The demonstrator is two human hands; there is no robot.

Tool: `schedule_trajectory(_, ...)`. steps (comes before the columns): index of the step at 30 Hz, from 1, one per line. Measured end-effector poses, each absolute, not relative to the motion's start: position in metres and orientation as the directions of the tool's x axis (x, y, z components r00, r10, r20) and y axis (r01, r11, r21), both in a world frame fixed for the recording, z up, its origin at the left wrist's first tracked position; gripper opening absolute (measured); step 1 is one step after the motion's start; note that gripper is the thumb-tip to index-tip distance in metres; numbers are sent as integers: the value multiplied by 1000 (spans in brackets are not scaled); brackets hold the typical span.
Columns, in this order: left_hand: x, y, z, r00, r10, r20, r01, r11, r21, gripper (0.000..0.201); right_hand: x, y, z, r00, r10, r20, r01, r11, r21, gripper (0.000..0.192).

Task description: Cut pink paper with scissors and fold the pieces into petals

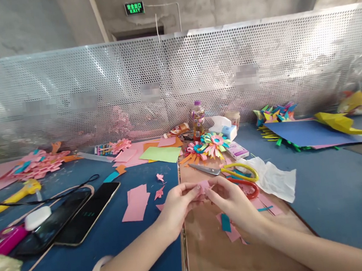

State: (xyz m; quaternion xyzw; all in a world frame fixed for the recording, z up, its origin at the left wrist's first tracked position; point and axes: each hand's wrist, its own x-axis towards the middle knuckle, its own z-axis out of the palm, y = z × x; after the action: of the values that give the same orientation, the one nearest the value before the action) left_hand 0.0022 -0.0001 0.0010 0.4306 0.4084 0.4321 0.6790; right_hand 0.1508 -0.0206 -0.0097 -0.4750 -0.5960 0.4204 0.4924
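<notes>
The perforated metal panel (193, 65) stands across the far side in front of me, and the blue tabletop (323, 198) spreads out on both sides, with a brown wooden board (220, 263) running between its two parts. On the right, toward the back, a large blue sheet (310, 132) lies with green strips poking out from under its near edge. My left hand (175, 205) and my right hand (233, 199) meet over the board, fingertips of both pinching one small piece of paper. Just beyond my right hand, a crumpled white tissue (278, 179) rests near the scissors (205, 169), which have a yellow loop and an orange-red one. A black phone (90, 212) lies at an angle well to my left. The bottle (198, 123) with a purple cap stands upright near the panel, behind a multicoloured paper flower (216, 144), and a light green sheet (160, 154) lies to its left. Nearer me, a few pink rectangles (136, 205) overlap beside my left hand. The pink paper (203, 186) I grip is partly hidden by my fingers, so I can't make out its full shape. Smallest are two folded pink pieces (160, 177), lying just beyond my left hand.
</notes>
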Motion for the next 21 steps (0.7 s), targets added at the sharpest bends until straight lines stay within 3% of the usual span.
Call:
schedule_trajectory(9,7,-3,7,226,957,-182,-193,227,955,30,150,-21,-16,-26,976,218,236,217,-947,20)
schedule_trajectory(21,7,-3,12,295,929,-225,-158,280,947,19,154,-19,-12,-11,980,197,292,191,-937,14)
